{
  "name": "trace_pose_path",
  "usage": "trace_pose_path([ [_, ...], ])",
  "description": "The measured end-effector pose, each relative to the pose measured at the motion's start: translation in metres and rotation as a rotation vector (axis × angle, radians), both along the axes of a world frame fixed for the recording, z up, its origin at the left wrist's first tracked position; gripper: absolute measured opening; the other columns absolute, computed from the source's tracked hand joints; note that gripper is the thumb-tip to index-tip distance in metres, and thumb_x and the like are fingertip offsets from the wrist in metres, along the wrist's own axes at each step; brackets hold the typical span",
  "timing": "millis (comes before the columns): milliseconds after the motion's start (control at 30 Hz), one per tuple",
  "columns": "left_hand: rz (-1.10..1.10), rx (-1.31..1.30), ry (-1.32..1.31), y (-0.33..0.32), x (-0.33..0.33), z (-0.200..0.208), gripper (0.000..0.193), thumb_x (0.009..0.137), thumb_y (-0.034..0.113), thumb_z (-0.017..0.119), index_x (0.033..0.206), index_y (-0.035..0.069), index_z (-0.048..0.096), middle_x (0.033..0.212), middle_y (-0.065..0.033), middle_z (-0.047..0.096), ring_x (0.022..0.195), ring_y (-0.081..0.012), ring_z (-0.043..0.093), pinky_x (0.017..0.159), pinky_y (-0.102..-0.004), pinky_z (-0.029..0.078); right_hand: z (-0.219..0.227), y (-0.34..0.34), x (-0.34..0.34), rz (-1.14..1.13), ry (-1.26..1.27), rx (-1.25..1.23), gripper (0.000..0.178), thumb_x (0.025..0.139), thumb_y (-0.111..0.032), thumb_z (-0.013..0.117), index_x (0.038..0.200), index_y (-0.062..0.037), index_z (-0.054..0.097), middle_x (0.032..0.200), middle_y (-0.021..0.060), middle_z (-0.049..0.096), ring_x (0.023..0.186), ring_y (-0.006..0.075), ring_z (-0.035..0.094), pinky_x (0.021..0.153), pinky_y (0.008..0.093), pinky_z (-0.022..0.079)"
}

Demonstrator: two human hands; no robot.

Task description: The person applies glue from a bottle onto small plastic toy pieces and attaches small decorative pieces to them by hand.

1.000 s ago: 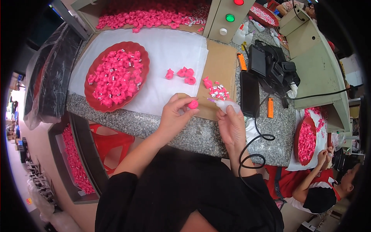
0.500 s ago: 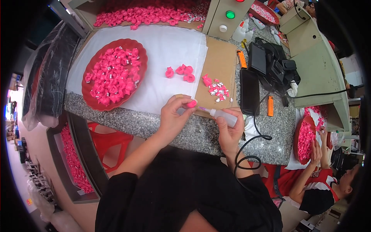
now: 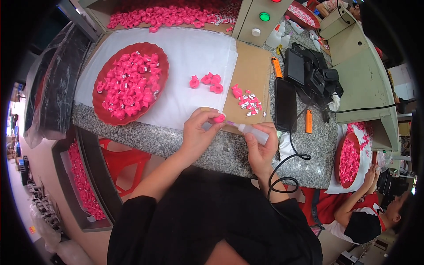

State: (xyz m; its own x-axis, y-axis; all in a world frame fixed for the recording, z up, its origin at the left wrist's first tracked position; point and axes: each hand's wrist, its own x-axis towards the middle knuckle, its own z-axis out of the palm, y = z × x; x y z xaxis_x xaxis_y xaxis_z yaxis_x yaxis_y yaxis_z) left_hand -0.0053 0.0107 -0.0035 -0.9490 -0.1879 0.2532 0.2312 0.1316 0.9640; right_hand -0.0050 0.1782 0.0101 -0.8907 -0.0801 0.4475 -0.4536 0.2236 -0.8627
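Note:
Between the thumb and fingers of my left hand (image 3: 199, 130) is a small pink plastic piece (image 3: 219, 118), held over the table's front edge. My right hand (image 3: 263, 148) grips a translucent squeeze bottle (image 3: 256, 133), its thin nozzle pointing left at the pink piece, touching or very close to it. Beyond my hands, a few pink pieces (image 3: 211, 79) lie on the white cloth (image 3: 185, 53). To their right, a pile of small pink and white bits (image 3: 250, 104) rests on brown cardboard (image 3: 234, 115). At the left stands a red scalloped plate (image 3: 100, 110) heaped with pink pieces.
A black phone (image 3: 285, 106), orange lighters (image 3: 308, 121) and a dark device with cables (image 3: 304, 66) lie to the right. A black cord (image 3: 282, 179) loops beside my right wrist. A co-worker (image 3: 362, 216) sits at the far right near another red plate (image 3: 341, 165). Behind is a pink-filled shelf (image 3: 168, 17).
My hands stay almost in place, with the bottle's nozzle still at the pink piece. The co-worker's hands have drawn back from the red plate on the right.

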Motion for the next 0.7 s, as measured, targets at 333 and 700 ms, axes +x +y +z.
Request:
trace_pose_path([
  [333, -0.026, 0.031, -0.021, -0.002, 0.000, -0.002, 0.021, 0.067, -0.004, 0.065, 0.086, 0.002, 0.059, 0.089, -0.0066, 0.056, 0.069, -0.0102, 0.054, 0.066, -0.0220, 0.045, 0.002, -0.001, -0.002, 0.032, -0.061, -0.067, 0.024, 0.076, -0.011, 0.063, 0.091, 0.0014, 0.048, 0.085, 0.0102, 0.047, 0.075, 0.0175, 0.048, 0.066, 0.0253, 0.039],
  [700, -0.216, 0.071, -0.177, -0.014, 0.000, 0.001, 0.023, 0.076, -0.007, 0.055, 0.098, -0.001, 0.055, 0.097, -0.0061, 0.052, 0.084, -0.0112, 0.055, 0.075, -0.0223, 0.046, 0.002, -0.001, -0.004, 0.055, -0.133, -0.158, 0.023, 0.078, -0.009, 0.060, 0.092, 0.0017, 0.047, 0.087, 0.0090, 0.045, 0.078, 0.0150, 0.046, 0.068, 0.0236, 0.039],
])
